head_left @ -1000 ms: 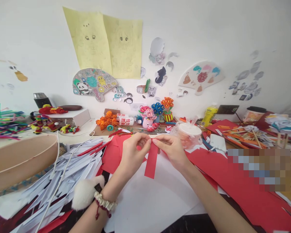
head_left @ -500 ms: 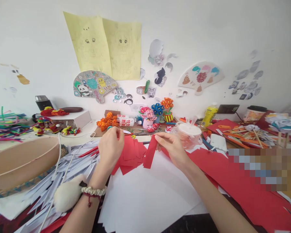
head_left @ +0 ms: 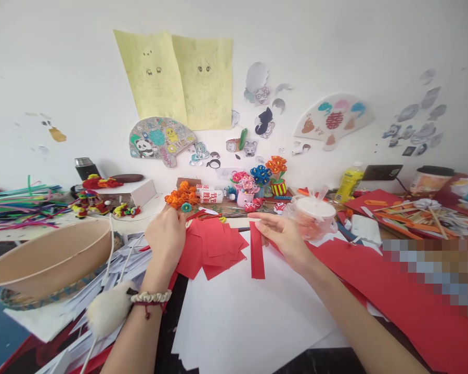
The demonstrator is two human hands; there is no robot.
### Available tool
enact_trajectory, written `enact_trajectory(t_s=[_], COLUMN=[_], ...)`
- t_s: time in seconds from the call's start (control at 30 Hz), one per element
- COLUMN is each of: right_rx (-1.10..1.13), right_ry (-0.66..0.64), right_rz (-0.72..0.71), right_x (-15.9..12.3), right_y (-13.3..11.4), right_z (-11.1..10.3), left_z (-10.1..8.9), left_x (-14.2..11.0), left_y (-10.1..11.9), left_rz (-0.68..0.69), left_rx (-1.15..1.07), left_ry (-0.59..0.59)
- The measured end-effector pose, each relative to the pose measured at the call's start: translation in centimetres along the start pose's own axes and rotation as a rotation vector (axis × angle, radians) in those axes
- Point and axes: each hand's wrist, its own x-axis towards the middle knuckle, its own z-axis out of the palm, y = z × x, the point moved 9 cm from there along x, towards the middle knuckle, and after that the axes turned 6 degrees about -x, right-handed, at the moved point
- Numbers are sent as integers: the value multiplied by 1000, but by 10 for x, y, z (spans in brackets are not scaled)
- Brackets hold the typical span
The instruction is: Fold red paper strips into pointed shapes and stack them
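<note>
My right hand (head_left: 286, 240) pinches the upper end of a narrow folded red paper strip (head_left: 258, 257). The strip hangs down over a stack of white paper sheets (head_left: 253, 317). Left of it, several cut red paper pieces (head_left: 218, 244) lie in an overlapping pile. At that pile's left edge is my left hand (head_left: 164, 236), its fingers curled in. The back of the hand hides the fingertips, so what they hold, if anything, cannot be seen. A scissors handle and blade (head_left: 210, 212) show in part behind the red pile.
On the left stand a beige basin (head_left: 50, 254) and heaped white paper strips (head_left: 128, 259), with a white cable across them. Long red paper (head_left: 386, 291) covers the right side. A lidded plastic cup (head_left: 315, 210) and beaded flower pots (head_left: 278, 188) stand behind.
My left hand has moved left, away from the red strip. The strip in my right hand now hangs straighter. The whole view has swung a little to the left.
</note>
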Motion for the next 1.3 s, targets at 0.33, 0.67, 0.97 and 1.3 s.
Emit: enact_trajectory(t_s=[0.33, 0.67, 0.97, 1.3], right_rx=[-19, -85, -19, 0], right_ry=[-33, 34, -12, -111], right_rz=[16, -64, -32, 105], right_x=[-1, 1, 0, 1], right_y=[1, 0, -1, 14], right_z=[4, -1, 3, 12], left_z=[10, 31, 26, 27], left_x=[6, -32, -75, -67], left_y=[-7, 71, 123, 113], left_rz=[-28, 276, 379, 276], left_rx=[-292, -853, -1227, -1292], left_ry=[-111, -451, -637, -502])
